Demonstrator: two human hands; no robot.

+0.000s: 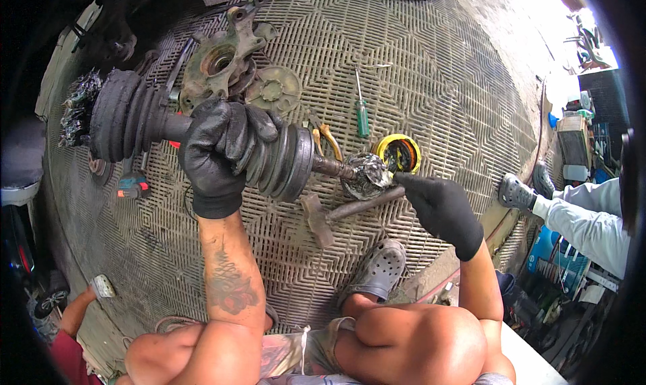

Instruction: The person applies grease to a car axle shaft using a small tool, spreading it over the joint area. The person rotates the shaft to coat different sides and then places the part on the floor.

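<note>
1. Where the person crouches, the floor is covered by a ribbed rubber mat (431,102) with a diamond-lattice pattern, dusty and worn; clutter of boxes and tools lines the right rim, and another person's grey-sleeved arm (592,217) reaches in there.
2. Held across the mat is a drive axle (202,129), lifted off the floor and running from upper left to centre right.
3. The left hand (219,153), in a black glove, is wrapped fully around the shaft between the two boots, fingers curled tight over the near boot.
4. The right hand (441,206), also gloved in black, has its fingertips pinched at the greasy joint end (367,173) of the axle; whether they grip anything there is hard to tell, as the grease glints and blurs.
5. Both rubber boots are black, pleated like bellows and dull; the shaft is dark steel.
6. A rusty hammer (336,213) lies just below the joint, a yellow-rimmed grease tin (398,153) just beyond it, a green-handled screwdriver (362,116) farther up, and a rusted wheel hub knuckle (219,62) behind the axle.
</note>
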